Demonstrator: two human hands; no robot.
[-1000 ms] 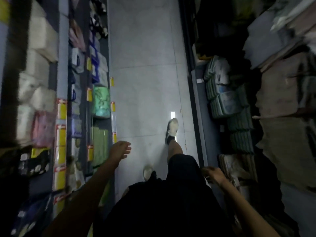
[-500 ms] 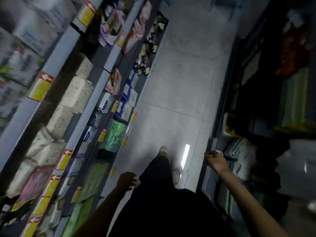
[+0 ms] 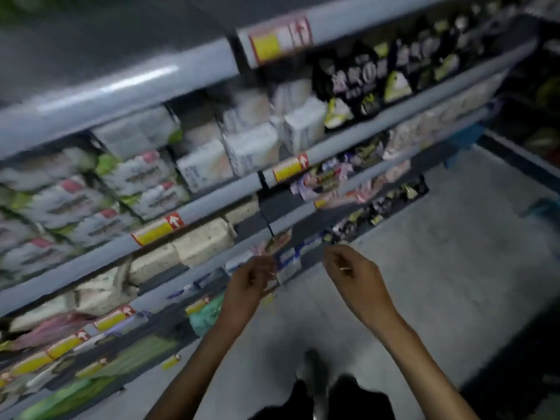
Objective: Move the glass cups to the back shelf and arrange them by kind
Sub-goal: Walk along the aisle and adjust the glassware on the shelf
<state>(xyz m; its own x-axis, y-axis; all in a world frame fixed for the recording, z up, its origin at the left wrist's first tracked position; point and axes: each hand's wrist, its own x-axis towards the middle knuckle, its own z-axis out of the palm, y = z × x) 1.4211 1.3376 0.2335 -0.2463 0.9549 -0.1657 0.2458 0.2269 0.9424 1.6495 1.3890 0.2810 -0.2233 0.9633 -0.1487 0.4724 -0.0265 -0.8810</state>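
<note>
Risk: left hand [image 3: 251,278] and right hand [image 3: 355,272], loosely curled, empty, at lower centre, could knock packets [image 3: 204,244] while passing close.

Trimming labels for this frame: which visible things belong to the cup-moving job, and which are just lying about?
Job: left hand, right hand, both loosely curled, holding no cup; no glass cups in view.
Lying about: white paper packs, black bags, yellow price tags, green pack, floor tiles.

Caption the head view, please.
Left hand and right hand raised beside shop shelves of packaged goods; no glass cups visible.
</note>
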